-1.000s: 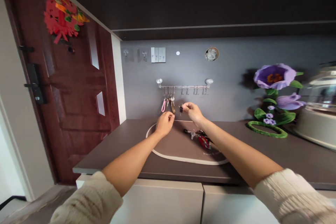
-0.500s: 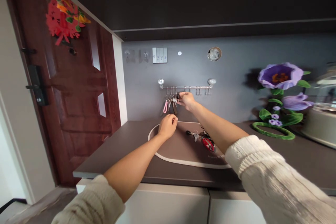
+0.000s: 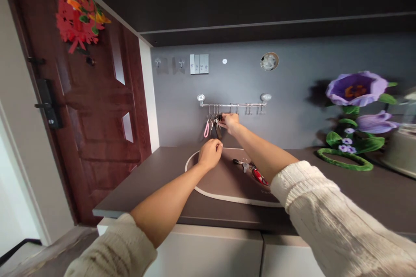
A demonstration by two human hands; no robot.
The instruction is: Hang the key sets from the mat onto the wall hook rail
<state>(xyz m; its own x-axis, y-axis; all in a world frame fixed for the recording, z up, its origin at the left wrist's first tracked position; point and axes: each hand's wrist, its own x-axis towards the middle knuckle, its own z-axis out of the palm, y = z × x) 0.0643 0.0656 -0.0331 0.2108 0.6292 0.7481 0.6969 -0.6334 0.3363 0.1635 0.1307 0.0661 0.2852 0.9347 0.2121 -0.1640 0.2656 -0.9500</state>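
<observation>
Several keys hang from the left hooks of a clear hook rail (image 3: 232, 105) on the grey back wall, among them one with a pink loop strap (image 3: 206, 129). My right hand (image 3: 230, 122) is up at the rail, its fingers pinched around a dark-topped key (image 3: 220, 118) beside the hanging ones. Below the keys, my left hand (image 3: 210, 154) hovers over the brown mat (image 3: 214, 181) with its fingers curled in; whether anything is inside cannot be seen. On the mat lies a bunch of keys (image 3: 246, 166) with a red fob (image 3: 259, 176), partly behind my right forearm.
Purple felt flowers (image 3: 356, 91) with a green ring base stand to the right on the counter (image 3: 139, 181), near a glass-domed object (image 3: 403, 147). A dark shelf (image 3: 247, 0) overhangs the counter. A reddish-brown door (image 3: 94, 138) is at the left.
The camera view has shifted slightly. My right hand stays at the same part of the rail, and my left hand stays curled below it. The hanging keys look much the same.
</observation>
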